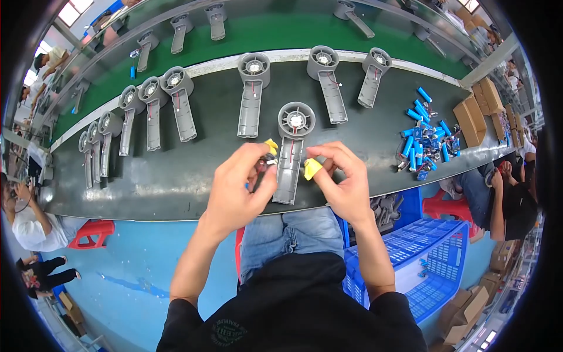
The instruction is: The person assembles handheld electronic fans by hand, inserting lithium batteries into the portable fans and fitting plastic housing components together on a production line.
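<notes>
Fan housing separates left hand and right hand; fingers curl.

Single head-worn fisheye view, facing steeply down and forward, near above the workbench

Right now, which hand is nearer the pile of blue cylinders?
Right. The right hand is left of the blue-cylinder pile; the left hand is farther left, across the nearest gray housing.

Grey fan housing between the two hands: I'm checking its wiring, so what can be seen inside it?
The grey fan housing shows a thin red wire in its open handle and a pale hub in its spoked round head. What lies beneath the hub is covered.
</notes>
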Demonstrator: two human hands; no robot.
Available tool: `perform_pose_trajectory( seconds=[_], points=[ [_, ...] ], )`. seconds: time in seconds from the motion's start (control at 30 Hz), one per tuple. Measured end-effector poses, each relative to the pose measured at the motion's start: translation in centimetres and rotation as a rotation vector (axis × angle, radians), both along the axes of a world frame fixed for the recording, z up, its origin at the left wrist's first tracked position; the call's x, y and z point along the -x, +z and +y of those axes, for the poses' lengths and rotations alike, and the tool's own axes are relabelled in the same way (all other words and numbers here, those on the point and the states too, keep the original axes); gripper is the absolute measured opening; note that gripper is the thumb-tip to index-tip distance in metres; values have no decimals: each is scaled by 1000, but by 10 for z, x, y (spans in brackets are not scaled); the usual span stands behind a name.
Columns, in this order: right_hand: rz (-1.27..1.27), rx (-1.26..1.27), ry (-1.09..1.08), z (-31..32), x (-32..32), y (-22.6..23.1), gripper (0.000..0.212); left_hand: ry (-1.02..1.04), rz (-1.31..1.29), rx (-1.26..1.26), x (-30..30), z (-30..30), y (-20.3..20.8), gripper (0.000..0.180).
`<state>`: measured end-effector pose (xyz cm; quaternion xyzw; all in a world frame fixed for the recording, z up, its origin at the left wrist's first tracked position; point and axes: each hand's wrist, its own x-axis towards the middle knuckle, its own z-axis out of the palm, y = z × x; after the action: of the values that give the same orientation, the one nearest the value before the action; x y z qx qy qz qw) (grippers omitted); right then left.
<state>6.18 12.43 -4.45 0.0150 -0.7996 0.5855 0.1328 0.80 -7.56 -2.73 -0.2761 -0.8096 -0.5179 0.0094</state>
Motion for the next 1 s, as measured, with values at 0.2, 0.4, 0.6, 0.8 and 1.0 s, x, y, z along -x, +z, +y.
perform_pose_trajectory(
  seconds=[0.2,0.4,0.6,0.8,1.0],
  points=[
    [-20,-157,142,-5,13,14,35,-23,-259,-231,6,-6,-25,21],
    [23,-415,264,0,27,7,31,0,-485,-361,5,-10,-27,24],
    [71,-308,122,-7,29,5,23,68,-400,-383,3,-2,-23,23],
    [6,-301,35,-17,30,4,14,58,141,-38,7,10,-13,18],
    [63,-433,16,-20,31,2,13,71,145,62,10,16,-13,13]
  ],
)
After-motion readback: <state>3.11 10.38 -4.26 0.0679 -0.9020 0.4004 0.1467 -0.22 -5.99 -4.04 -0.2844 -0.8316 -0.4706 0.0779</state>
